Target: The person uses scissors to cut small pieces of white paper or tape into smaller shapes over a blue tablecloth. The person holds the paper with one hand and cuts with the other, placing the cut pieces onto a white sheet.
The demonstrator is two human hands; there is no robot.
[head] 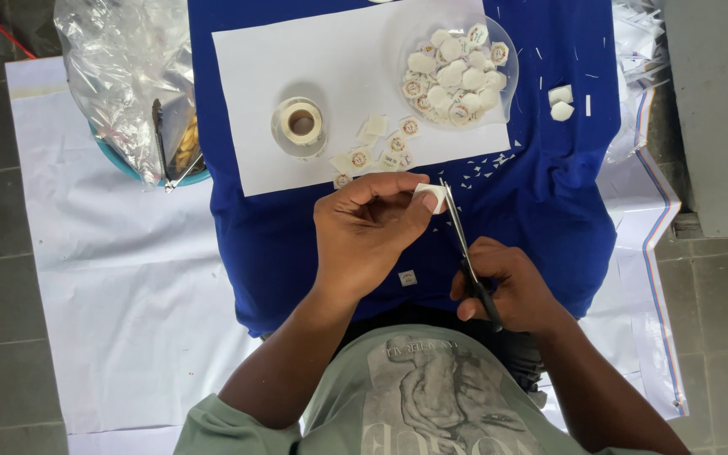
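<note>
My left hand [366, 232] pinches a small white sticker piece [431, 197] between thumb and fingers over the blue cloth [549, 202]. My right hand [507, 289] grips a pair of scissors [458, 229], whose blades point up and meet the edge of the piece. Just beyond lie several loose round stickers [381, 150] on a white paper sheet [254, 143], beside a roll of sticker tape [300, 123]. A clear plastic bowl [509, 74] at the sheet's far right holds many cut stickers.
A blue basin [120, 160] lined with a crumpled clear plastic bag [120, 67] holds tongs and yellowish pieces at the far left. Two white pieces [561, 102] and tiny paper offcuts [486, 164] lie on the cloth. One sticker [408, 277] lies by my wrist. A white woven sheet [120, 286] covers the floor.
</note>
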